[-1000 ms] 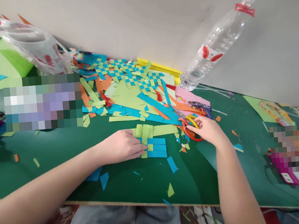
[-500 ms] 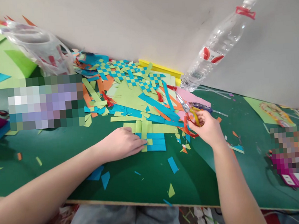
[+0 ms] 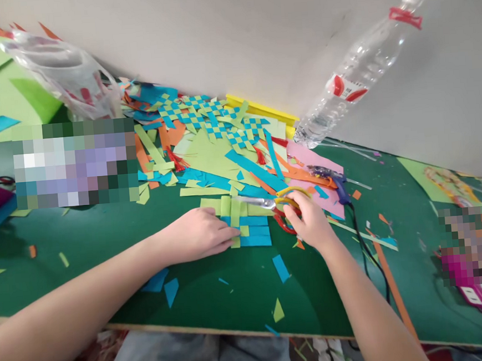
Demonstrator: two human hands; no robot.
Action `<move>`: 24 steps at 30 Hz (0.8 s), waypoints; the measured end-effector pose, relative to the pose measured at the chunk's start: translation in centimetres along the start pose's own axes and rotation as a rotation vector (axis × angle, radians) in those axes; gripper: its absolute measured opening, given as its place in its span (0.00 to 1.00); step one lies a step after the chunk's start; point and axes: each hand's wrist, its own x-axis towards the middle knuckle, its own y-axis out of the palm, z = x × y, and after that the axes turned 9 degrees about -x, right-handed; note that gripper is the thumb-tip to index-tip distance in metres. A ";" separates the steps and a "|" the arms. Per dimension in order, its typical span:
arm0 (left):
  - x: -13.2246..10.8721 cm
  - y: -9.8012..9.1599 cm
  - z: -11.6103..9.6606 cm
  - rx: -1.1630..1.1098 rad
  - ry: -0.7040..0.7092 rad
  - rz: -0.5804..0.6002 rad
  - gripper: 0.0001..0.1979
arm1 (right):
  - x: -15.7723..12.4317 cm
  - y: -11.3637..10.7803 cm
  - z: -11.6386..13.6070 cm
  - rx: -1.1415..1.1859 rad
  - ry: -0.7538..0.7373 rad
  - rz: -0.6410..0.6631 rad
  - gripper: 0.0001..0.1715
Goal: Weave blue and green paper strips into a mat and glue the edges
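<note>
Blue and light green paper strips, woven together, lie on the green table near its middle. My left hand presses on the left part of this weave, its fingers together and the fingertips on the crossing strips. My right hand grips scissors by their yellow and red handles. The blades point left and reach over the green strips at the upper edge of the weave. Whether the blades are parted is hard to tell.
Behind lie finished-looking checkered paper pieces, loose strips and red tassels. A clear bottle leans at the wall. A plastic bag-lined cup stands back left. A blue glue gun with a black cable lies right.
My right hand has moved left and slightly down with the scissors, whose blades have swung from pointing up to pointing left over the strips. My left hand stays on the weave.
</note>
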 end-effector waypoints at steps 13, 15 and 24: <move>0.0 -0.1 0.0 -0.045 0.021 0.014 0.12 | -0.1 0.9 0.5 -0.224 0.018 -0.062 0.25; 0.0 -0.1 0.0 -0.044 0.025 0.004 0.11 | -0.1 0.8 0.1 -0.259 0.016 -0.077 0.26; 0.0 -0.1 -0.1 -0.036 0.010 0.042 0.11 | 0.2 0.8 -1.1 -0.376 -0.022 -0.092 0.27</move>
